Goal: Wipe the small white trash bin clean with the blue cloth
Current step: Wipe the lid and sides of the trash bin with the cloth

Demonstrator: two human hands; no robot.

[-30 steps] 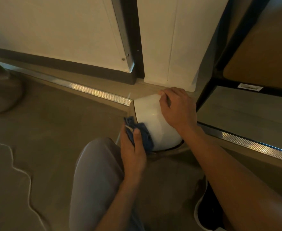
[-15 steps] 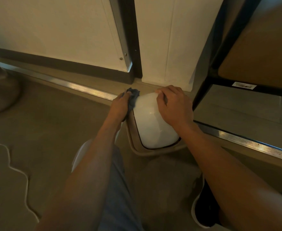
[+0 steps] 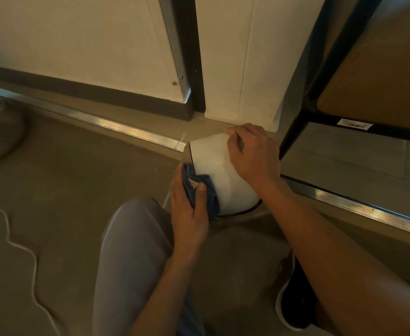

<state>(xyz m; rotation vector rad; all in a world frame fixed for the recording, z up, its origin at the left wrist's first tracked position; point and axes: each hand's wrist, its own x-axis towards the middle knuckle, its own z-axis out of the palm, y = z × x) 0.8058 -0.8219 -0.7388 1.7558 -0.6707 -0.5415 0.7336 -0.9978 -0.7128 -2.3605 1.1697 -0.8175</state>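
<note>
The small white trash bin (image 3: 219,175) stands on the floor by the metal threshold strip, its rounded white lid facing me. My right hand (image 3: 253,155) lies over the lid's far right side, fingers curled on its top edge, holding it steady. My left hand (image 3: 189,209) grips the bunched blue cloth (image 3: 202,190) and presses it against the bin's near left side. Part of the cloth is hidden under my thumb and palm. The bin's lower body is mostly hidden below the lid.
White door panels (image 3: 82,44) with a dark gap rise behind the bin. A black-framed shelf (image 3: 320,98) stands at the right over a metal floor strip (image 3: 359,207). My bent knee (image 3: 136,238) is below my left hand. A white cord (image 3: 17,246) snakes across the carpet.
My left hand with the cloth has slid from the bin's far top-left edge back down to its near left side. My right hand has stayed on the lid.
</note>
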